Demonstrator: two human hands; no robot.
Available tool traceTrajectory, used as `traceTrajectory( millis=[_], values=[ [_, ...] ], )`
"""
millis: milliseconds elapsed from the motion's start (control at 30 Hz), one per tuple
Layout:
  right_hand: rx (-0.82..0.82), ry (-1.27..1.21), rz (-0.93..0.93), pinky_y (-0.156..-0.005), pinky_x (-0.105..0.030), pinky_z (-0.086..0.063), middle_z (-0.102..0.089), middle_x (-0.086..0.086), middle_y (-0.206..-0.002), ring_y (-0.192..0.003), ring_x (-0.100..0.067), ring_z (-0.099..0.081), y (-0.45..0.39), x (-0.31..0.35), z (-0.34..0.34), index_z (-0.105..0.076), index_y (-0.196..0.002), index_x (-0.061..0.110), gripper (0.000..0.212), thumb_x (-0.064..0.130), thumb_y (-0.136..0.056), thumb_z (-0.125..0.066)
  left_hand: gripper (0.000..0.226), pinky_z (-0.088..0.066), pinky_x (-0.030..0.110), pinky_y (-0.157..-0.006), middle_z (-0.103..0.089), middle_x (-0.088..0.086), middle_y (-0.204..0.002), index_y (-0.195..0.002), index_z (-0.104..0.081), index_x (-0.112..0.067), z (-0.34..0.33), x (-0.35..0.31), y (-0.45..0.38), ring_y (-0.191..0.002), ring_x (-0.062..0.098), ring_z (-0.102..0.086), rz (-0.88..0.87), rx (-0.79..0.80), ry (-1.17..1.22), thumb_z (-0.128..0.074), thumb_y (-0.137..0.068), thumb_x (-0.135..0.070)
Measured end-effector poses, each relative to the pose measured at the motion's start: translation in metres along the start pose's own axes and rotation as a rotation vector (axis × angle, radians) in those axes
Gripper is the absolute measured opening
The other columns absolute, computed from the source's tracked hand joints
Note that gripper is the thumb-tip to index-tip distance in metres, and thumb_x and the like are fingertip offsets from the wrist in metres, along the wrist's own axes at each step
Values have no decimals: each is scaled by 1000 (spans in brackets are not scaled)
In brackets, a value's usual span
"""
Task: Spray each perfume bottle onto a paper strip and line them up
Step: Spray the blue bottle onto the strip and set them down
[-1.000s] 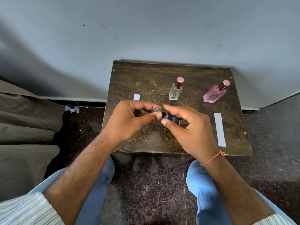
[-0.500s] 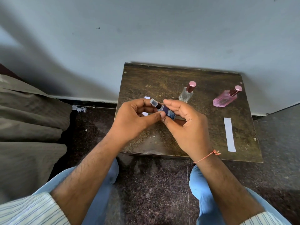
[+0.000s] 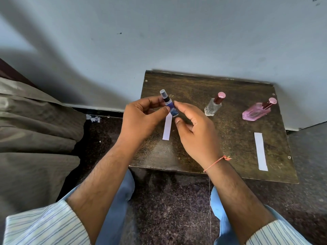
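Blue mini spray bottle, capped, is pinched by left hand; right hand, loosely curled, touches it; uncapping is judged next, over paper strip.

A dark wooden table stands against the wall. On it stand a clear bottle and a pink bottle, both capped. Two white paper strips lie flat on it.

Both forearms are bare, with white blue-striped sleeves rolled up at the frame's lower corners, light blue trousers at bottom centre, and an orange thread bracelet on the right wrist.
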State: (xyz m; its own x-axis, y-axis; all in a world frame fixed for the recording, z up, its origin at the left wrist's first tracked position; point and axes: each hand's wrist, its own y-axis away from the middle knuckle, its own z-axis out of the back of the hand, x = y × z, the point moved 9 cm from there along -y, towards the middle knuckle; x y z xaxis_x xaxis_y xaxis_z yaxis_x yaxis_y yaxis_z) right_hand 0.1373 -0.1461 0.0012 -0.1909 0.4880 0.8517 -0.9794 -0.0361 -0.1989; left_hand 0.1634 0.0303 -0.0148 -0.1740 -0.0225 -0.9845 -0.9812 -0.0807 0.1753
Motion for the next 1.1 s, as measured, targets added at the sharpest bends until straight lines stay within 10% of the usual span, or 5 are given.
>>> traceTrajectory(
  millis=[200,633,1100],
  values=[
    [59,120,-29,-109,-24,-49,-66,0,-138,-127,-14,-62,-6,-8,-8,-62,-153,16,60,-8,-98,-61,34,-64,39,-103,-85,-11,-113,-122,-82,-27,0,3,-12,-108,5,-80,-97,-29,-208,-84,-94,-8],
    [128,141,-108,-102,-37,-54,-67,-3,-140,-125,-20,-64,-9,-19,-12,-57,-157,18,62,-4,-100,-57,34,-57,8,-90,-77,-28,-102,-124,-82,-31,-9,-7,-14,-102,-11,-76,-160,-49,-399,-83,-95,-13],
    [146,173,-102,-105,-27,-50,-69,-4,-141,-123,-20,-65,-7,-20,-13,-58,-156,14,61,-5,-98,-60,31,-64,22,-95,-82,-21,-103,-122,-83,-30,-7,2,-14,-95,-11,-77,-91,-33,-458,-85,-94,-19]
  ],
)
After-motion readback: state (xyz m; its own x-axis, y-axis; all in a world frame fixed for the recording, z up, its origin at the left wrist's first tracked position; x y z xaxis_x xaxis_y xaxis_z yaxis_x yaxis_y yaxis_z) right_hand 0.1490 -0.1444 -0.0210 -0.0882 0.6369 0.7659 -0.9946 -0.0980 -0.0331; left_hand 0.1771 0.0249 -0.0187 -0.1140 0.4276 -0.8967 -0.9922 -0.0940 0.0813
